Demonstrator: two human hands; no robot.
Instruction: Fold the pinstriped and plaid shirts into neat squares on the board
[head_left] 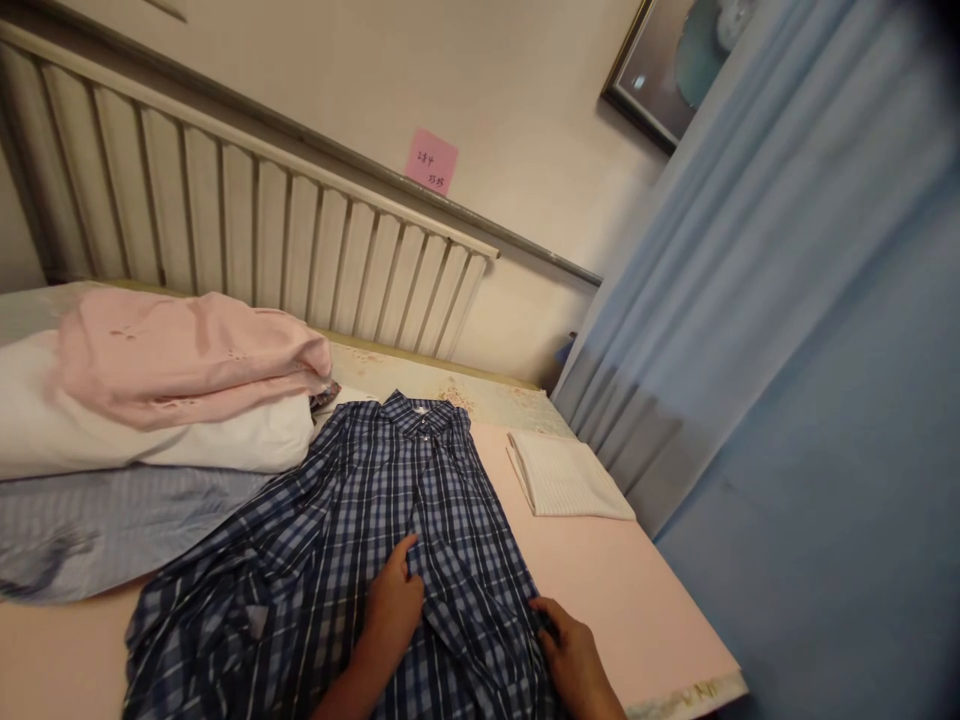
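Note:
A dark blue, white and black plaid shirt lies front up on the bed, its collar pointing away from me and its lower part running out of view. My left hand rests on the middle of the shirt front by the button strip, index finger forward and the other fingers curled into the cloth. At the shirt's right edge, my right hand pinches the fabric between thumb and fingers. Folds run through the cloth between both hands, and the left side is bunched up.
On the left are a pink cloth, a white bundle and a blue striped fabric. A folded cream cloth lies right on the pink sheet. A radiator stands behind; a blue curtain hangs right.

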